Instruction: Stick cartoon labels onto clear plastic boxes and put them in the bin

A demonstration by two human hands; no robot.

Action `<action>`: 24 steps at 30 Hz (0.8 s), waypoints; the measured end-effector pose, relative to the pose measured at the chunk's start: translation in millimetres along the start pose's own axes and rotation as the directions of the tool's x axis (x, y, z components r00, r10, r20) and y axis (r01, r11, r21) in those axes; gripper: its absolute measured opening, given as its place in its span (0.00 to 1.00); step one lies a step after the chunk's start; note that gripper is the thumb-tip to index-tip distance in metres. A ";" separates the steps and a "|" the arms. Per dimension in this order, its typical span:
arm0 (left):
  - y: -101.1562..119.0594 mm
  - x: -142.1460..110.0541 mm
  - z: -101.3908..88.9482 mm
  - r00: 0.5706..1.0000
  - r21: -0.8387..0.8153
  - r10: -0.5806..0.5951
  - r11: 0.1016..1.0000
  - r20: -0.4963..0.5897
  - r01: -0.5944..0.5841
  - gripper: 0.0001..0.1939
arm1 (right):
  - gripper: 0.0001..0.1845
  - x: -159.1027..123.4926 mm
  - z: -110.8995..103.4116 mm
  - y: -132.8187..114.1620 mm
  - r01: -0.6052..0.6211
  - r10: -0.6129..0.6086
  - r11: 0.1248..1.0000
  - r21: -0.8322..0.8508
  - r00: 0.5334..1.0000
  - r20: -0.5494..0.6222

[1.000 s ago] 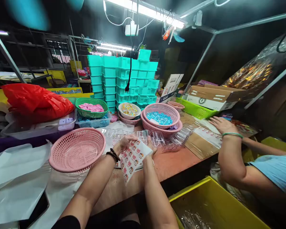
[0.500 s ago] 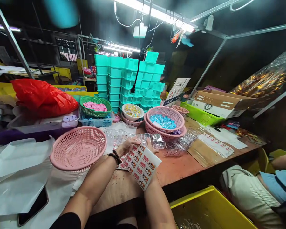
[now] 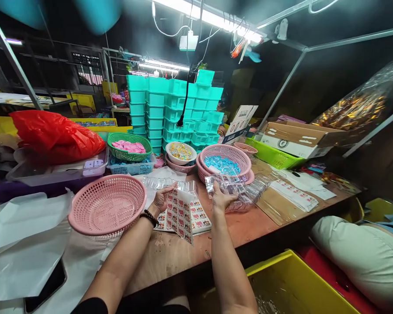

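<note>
My left hand (image 3: 162, 199) pinches a sheet of stickers (image 3: 180, 214) by its upper edge. This sheet, with rows of small red and orange prints, stands nearly upright. Behind and under it, more sticker sheets (image 3: 201, 217) lie on the table. With its thumb on top, my right hand (image 3: 222, 199) grips a clear plastic tray (image 3: 227, 183) in front of the pink baskets; its other fingers are partly hidden. More clear plastic trays (image 3: 253, 189) lie just to the right, and another row of clear trays (image 3: 153, 183) lies behind my left hand.
An empty pink basket (image 3: 77, 209) stands at left. Blue pieces fill a pink basket (image 3: 247, 163) behind my right hand. Stacked turquoise bins (image 3: 177, 102) rise at the back. A yellow bin (image 3: 281, 261) stands below the table edge, beside a seated person's leg (image 3: 353, 248).
My right hand has left the sticker sheet, moved right and taken hold of a clear plastic tray. My left hand has shifted left with the sheet, uncovering sheets on the table.
</note>
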State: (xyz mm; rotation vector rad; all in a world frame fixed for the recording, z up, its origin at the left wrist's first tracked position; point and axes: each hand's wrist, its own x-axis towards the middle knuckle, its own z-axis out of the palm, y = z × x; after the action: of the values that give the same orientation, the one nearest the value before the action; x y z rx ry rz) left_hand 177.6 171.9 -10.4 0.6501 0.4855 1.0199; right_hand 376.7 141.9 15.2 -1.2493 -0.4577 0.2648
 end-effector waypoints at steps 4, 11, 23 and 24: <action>17.1 -30.7 11.0 0.996 -0.031 0.023 0.999 0.088 -0.020 0.06 | 0.53 -14.1 -26.2 -21.4 0.222 -0.199 0.965 -0.142 0.966 0.163; 59.0 -156.8 -16.0 0.984 0.053 0.162 0.985 0.077 -0.167 0.11 | 0.36 -105.0 -87.1 -13.7 0.822 -0.295 0.438 -0.364 0.514 0.806; 47.3 -270.7 -70.4 0.970 -0.079 -0.190 0.981 -0.154 0.180 0.12 | 0.36 -256.0 -43.9 -2.0 0.935 0.004 -0.116 -0.334 0.336 0.942; 39.2 -268.2 -72.7 0.967 -0.126 -0.200 0.975 -0.158 0.181 0.13 | 0.36 -260.5 -37.7 -1.3 0.942 0.017 -0.083 -0.326 0.328 0.944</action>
State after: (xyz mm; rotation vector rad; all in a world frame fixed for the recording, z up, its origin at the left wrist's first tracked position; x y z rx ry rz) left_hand -13.6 -33.4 -15.7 0.4105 0.6245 0.9159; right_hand 165.0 -3.9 -41.6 -1.9793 -2.2689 -0.4866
